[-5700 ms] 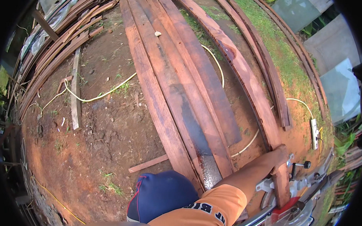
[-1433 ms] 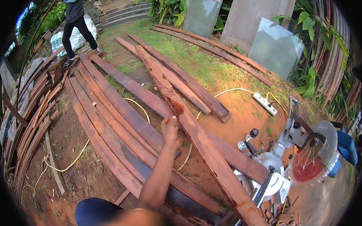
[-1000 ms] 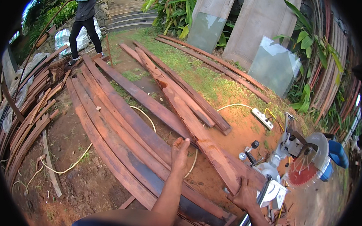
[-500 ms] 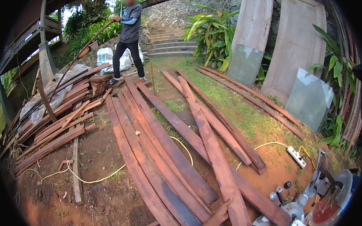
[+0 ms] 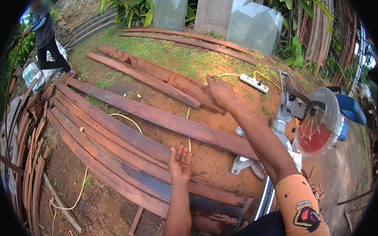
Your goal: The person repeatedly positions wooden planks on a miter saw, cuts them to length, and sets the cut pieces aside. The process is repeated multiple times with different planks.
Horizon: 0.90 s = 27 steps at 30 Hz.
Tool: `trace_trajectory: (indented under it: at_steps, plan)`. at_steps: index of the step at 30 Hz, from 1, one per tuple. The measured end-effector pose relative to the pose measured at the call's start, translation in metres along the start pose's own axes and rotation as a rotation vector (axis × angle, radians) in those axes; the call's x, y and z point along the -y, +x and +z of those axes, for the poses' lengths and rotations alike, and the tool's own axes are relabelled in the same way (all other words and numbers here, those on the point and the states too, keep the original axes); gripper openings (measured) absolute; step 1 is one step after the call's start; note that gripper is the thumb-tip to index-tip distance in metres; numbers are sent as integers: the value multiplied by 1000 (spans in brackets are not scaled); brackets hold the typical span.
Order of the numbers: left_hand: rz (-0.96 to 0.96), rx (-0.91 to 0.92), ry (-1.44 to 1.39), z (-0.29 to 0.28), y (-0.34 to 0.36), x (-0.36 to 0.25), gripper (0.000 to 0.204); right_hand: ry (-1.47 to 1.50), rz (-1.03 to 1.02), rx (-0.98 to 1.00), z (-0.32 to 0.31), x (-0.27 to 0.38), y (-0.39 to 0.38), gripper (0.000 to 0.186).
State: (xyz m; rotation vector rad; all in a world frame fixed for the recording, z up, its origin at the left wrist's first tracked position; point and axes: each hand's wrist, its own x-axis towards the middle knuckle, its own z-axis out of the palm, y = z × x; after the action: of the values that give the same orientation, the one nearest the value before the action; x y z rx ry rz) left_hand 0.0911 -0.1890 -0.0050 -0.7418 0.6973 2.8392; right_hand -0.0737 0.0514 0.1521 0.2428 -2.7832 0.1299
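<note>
My left hand (image 5: 180, 164) hovers over the row of reddish-brown planks (image 5: 114, 136), palm up, its fingers apart and nothing in it. My right hand (image 5: 220, 92) is stretched forward at the near end of a wide plank (image 5: 153, 73) that lies further off. Its fingers are extended at that plank's edge; whether they touch it is hard to tell. Beside the wide plank lies a narrower one (image 5: 141, 80). Between the two groups, a long plank (image 5: 163, 115) runs to the base of the miter saw (image 5: 314, 133), passing under my right forearm.
A white power strip (image 5: 254, 83) and pale cable lie on the soil past my right hand. Glass panes (image 5: 252, 26) lean at the back. More timber (image 5: 28, 167) is stacked at the left, and a person (image 5: 46, 40) stands at the far left.
The view has swung right. The plank that lay diagonally under my hand no longer crosses the middle; it appears to lie among the far planks. Both my hands now show, fingers extended.
</note>
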Motion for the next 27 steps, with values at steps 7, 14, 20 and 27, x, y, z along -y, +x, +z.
trace_trajectory:
  at_steps: [7,14,20,27]
  plan:
    - [242,-172,243,-48,-28,-3,25,159,-247,57,-15,21,-108,55]
    - [550,-239,317,-70,17,-66,25,404,-12,811,-17,27,-353,68]
    - [516,-235,232,-46,21,-51,21,557,315,827,52,55,-412,83]
    - [548,-270,171,-30,-1,-27,16,221,-120,391,30,105,-444,100]
